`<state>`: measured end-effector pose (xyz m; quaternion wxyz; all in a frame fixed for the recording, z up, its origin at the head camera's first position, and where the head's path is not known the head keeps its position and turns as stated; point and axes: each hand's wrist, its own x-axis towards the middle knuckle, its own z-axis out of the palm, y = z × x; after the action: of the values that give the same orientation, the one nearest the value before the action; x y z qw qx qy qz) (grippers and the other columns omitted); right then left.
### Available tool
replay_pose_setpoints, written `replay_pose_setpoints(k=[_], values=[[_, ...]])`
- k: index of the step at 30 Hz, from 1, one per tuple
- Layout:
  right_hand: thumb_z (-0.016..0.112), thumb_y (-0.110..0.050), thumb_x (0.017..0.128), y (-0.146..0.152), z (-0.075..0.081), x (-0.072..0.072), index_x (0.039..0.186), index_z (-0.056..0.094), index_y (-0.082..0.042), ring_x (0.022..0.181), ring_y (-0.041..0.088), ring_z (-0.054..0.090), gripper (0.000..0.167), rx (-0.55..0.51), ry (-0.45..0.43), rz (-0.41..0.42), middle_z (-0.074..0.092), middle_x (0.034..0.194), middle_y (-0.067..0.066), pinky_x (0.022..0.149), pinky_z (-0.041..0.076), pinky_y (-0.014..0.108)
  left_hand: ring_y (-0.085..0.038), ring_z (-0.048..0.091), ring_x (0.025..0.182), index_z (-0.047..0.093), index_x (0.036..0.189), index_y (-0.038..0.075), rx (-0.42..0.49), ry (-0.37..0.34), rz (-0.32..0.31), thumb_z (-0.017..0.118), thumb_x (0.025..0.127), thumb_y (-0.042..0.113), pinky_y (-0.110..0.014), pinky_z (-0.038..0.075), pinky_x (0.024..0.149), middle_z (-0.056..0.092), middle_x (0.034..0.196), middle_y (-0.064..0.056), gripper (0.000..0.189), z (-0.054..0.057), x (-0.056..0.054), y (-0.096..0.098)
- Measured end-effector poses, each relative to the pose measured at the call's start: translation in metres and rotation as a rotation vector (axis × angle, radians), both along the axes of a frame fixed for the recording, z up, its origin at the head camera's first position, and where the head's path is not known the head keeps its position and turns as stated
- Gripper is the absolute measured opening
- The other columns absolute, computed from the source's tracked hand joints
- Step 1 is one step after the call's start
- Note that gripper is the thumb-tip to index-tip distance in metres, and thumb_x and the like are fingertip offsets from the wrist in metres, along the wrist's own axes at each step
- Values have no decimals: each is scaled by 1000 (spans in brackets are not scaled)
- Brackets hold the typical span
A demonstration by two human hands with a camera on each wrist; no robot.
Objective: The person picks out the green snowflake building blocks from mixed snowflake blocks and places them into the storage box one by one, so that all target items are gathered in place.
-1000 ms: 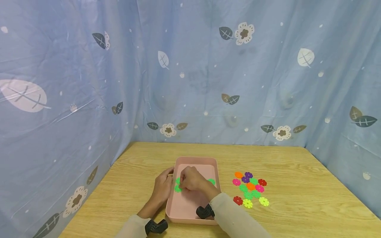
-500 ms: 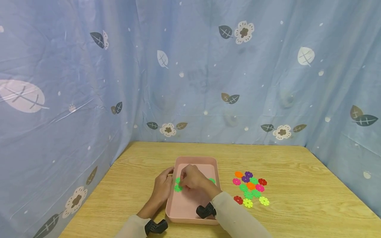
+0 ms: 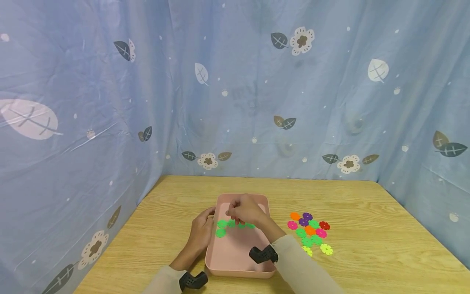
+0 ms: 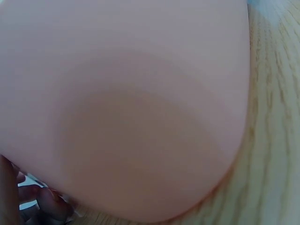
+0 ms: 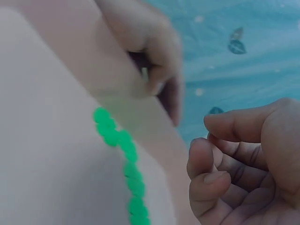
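In the head view, a pink rectangular tray (image 3: 231, 255) lies on the table. Several green flower-shaped plastic discs (image 3: 222, 223) form a row across it, with another (image 3: 220, 232) below the row's left end. My left hand (image 3: 200, 230) holds the tray's left wall; its fingers bend at the rim in the right wrist view. Over the far half of the tray hovers my right hand (image 3: 247, 210), fingers loosely bent. Nothing shows between its thumb and fingers in the right wrist view. It partly covers the row. The tray's pink side (image 4: 150, 117) fills most of the left wrist view.
To the right of the tray lies a loose group of flower discs: orange (image 3: 310, 231), purple (image 3: 303, 222), pink (image 3: 321, 233), red (image 3: 324, 225), green (image 3: 307, 241) and yellow (image 3: 326, 249). A blue patterned curtain (image 3: 253, 102) hangs around the wooden table (image 3: 367, 228).
My right hand has moved up and to the right, off the green discs at the tray's left side, revealing more of the row. The left hand stays at the tray's wall.
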<state>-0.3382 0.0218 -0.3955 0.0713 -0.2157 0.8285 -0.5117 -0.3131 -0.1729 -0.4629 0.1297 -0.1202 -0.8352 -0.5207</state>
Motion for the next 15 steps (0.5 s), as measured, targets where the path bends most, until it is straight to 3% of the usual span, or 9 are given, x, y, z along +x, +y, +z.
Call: replay_pose_setpoints(k=[7, 15], values=[[70, -11, 92, 25, 16, 2, 85, 69, 2, 58, 38, 63, 15, -61, 27, -55, 65, 68, 6, 48, 43, 27, -23, 61, 93, 56, 139, -5, -27, 27, 22, 37, 99, 5, -35, 50, 81, 64, 129, -20, 45, 0, 0, 0], [70, -12, 93, 56, 21, 13, 92, 69, 2, 56, 22, 61, 14, -183, -18, -158, 64, 72, 10, 49, 41, 29, -25, 61, 99, 57, 138, -5, -31, 40, 29, 38, 99, 4, -36, 50, 83, 65, 128, -19, 45, -2, 0, 0]])
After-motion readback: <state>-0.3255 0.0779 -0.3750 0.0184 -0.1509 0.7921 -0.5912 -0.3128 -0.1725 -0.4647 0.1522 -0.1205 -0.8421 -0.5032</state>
